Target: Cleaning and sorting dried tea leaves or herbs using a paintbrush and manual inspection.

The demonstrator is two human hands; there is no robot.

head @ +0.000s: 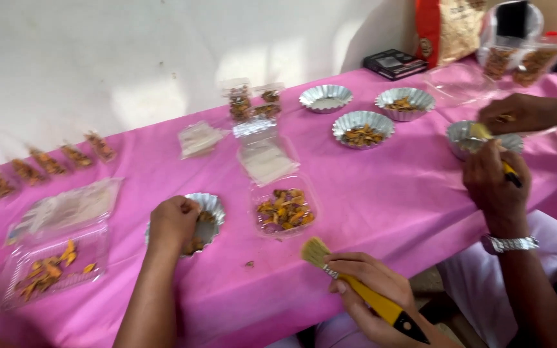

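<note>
My left hand (173, 222) rests closed over the rim of a fluted foil cup (213, 207) holding brown-orange pieces on the pink tablecloth (388, 193). My right hand (370, 283) grips a yellow-handled brush (349, 276), with its pale bristles raised just above the table's near edge. A clear plastic tray (285, 209) of orange and brown pieces sits between my hands, just right of the cup.
Another person's hands (498, 177) work with a brush over a foil cup (464, 136) at the right. Three more foil cups (363, 125) stand behind. Clear trays (53, 264), small filled packets (49, 161), jars (517, 61) and a red bag (446, 26) line the table.
</note>
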